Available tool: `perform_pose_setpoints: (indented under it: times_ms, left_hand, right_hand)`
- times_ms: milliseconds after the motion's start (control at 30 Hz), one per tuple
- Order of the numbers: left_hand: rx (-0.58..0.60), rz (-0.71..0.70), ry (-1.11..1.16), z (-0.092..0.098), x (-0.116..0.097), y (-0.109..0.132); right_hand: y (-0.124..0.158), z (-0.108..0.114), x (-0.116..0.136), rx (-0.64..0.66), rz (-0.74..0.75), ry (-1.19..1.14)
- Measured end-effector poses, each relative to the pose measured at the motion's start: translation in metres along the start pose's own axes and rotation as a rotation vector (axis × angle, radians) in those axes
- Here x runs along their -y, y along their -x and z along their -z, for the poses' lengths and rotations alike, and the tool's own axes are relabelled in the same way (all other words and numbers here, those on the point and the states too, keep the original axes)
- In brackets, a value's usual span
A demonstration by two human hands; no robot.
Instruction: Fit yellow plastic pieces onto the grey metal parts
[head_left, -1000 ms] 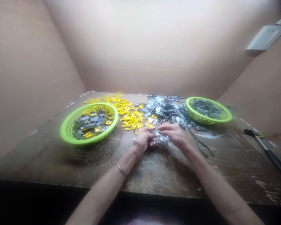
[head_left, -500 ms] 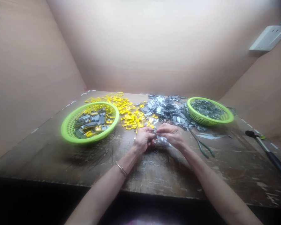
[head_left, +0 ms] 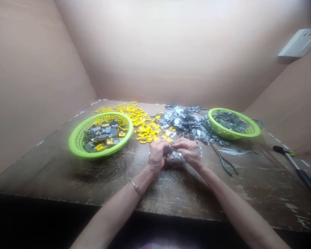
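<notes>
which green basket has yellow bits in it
The green basket on the left of the view, nearest the left hand: it holds yellow and grey pieces together, while the other green basket holds only grey pieces.

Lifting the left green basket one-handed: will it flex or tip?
The basket looks like thin open-weave plastic, so it will probably flex at the rim. The grey and yellow pieces inside may make it heavier than it looks. Lifted by one edge, it could tip and spill.

Compared with a moment earlier, the left hand and right hand have drawn closer, pinching a small grey metal piece between them. The head camera's view has shifted, moving the white wall socket rightward.
</notes>
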State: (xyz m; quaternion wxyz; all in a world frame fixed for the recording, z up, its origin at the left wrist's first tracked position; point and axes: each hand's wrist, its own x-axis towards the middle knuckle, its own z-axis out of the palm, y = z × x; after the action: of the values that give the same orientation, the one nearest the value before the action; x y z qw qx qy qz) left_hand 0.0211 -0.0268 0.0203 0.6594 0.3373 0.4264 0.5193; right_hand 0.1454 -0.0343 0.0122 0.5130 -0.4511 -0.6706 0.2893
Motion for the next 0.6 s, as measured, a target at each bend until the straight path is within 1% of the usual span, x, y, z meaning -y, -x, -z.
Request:
perform_pose_setpoints:
  times_ms: [133, 233, 333, 467, 533, 600]
  left_hand:
    - [0.009, -0.112, 0.006, 0.001, 0.002, 0.0]
    - [0.031, -0.147, 0.017, 0.002, 0.003, 0.001]
    - [0.045, -0.165, 0.024, 0.003, 0.004, 0.0]
    - [0.064, -0.213, 0.002, 0.004, 0.003, 0.0]
    - [0.066, -0.209, -0.008, 0.004, 0.002, 0.0]
    - [0.065, -0.181, -0.011, 0.003, 0.002, 0.0]
  right_hand:
    - [0.003, -0.005, 0.006, -0.074, -0.006, 0.015]
    - [0.004, -0.006, 0.009, -0.09, 0.002, 0.064]
    - [0.004, -0.006, 0.01, -0.081, 0.022, 0.106]
    - [0.005, -0.008, 0.013, -0.03, -0.065, 0.061]
    - [0.005, -0.008, 0.014, -0.006, -0.098, 0.022]
    - [0.004, -0.007, 0.015, -0.013, -0.117, -0.023]
